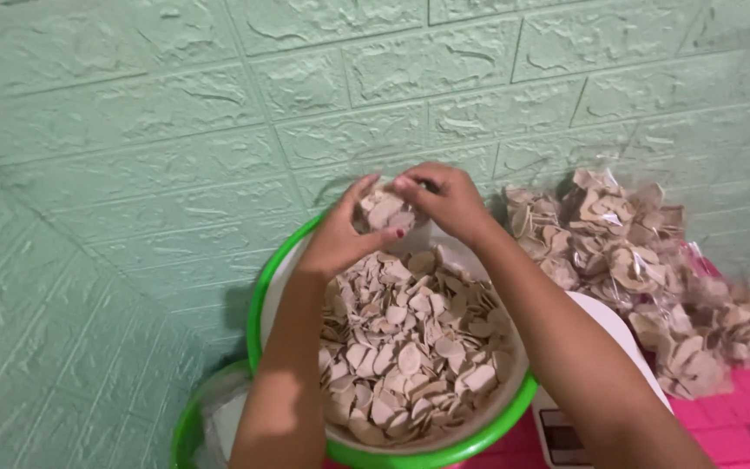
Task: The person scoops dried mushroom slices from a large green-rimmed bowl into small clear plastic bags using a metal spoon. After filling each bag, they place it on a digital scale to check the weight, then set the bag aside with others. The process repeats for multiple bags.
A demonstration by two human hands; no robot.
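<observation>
A large green-rimmed basin [258, 304] is filled with pale beige chips [410, 347]. Above its far edge, both my hands hold a small clear bag of chips [385, 210] between them. My left hand [340, 234] cups the bag from the left with its fingers curled around it. My right hand [446, 198] grips the top of the bag from the right.
A pile of filled clear bags of chips [627, 260] lies at the right on a pink surface [740, 417]. A white kitchen scale [566, 426] sits under my right forearm. A second green-rimmed container [188, 426] is at the lower left. A green brick-patterned wall [219, 130] is behind.
</observation>
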